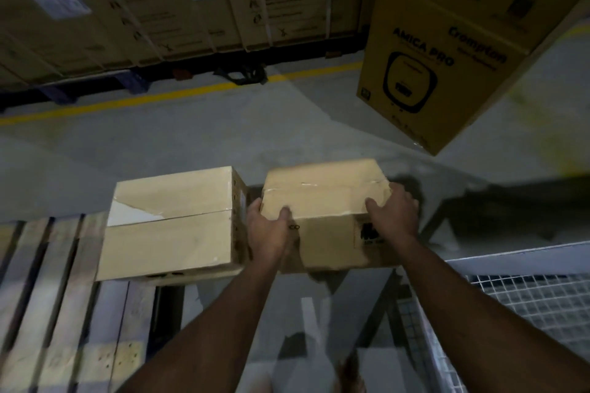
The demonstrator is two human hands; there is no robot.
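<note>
Box (322,191) held just beside another box (172,226) on the pallet (48,265) | left grip (271,226) and right grip (392,214) both clasp its near corners | stiff cardboard, dented (probably light) | support the bottom edges.

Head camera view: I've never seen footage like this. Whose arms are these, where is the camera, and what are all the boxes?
There is no machine here. A person wears one wide camera on the head, looking forward and down, so both bare arms reach in from the bottom of the picture. The left hand and right hand grip opposite sides of a brown carton. To its left, a second carton sits on a wooden pallet. A wire mesh cage stands at lower right. Beyond the yellow floor line are stacked cartons and a printed Crompton box.
</note>
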